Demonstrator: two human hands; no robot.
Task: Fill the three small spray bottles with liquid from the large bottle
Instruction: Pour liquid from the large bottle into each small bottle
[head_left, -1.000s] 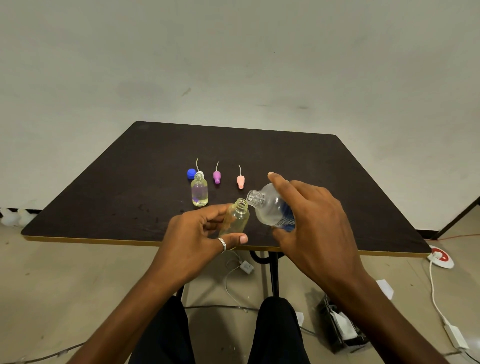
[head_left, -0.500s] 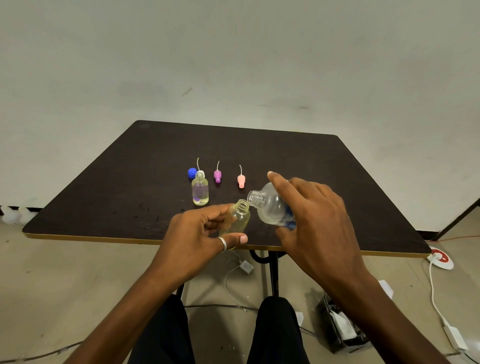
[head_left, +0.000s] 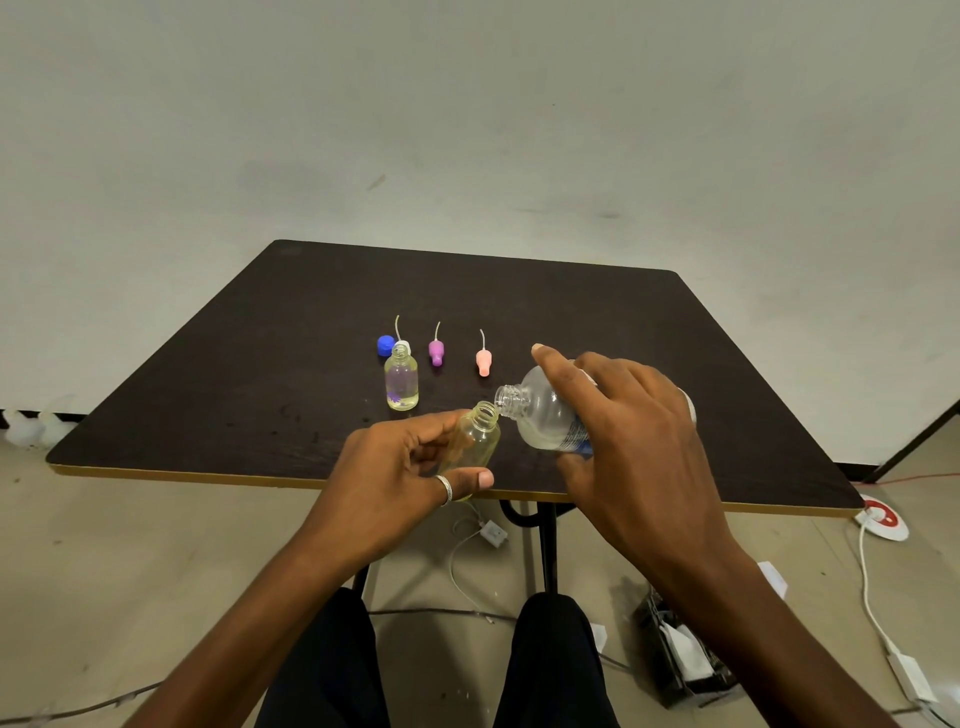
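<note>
My left hand (head_left: 395, 478) grips a small clear spray bottle (head_left: 478, 436), uncapped and leaning right, above the table's near edge. My right hand (head_left: 628, 441) grips the large clear bottle (head_left: 540, 415), tipped on its side with its open mouth touching the small bottle's neck. A second small bottle (head_left: 401, 383) stands upright further back on the left, holding clear liquid. Behind it lie a white spray head (head_left: 402, 344), a purple spray head (head_left: 436, 351) and a pink spray head (head_left: 483, 361), each with a thin tube. I see only two small bottles.
A blue cap (head_left: 385, 345) lies beside the white spray head. The dark square table (head_left: 519, 301) has a yellow front edge. White cables, a red-and-white socket (head_left: 883, 517) and a box (head_left: 685, 660) lie on the floor beneath and to the right.
The large bottle's mouth has dropped slightly and closed onto the small bottle's neck. Both hands otherwise hold nearly the same place.
</note>
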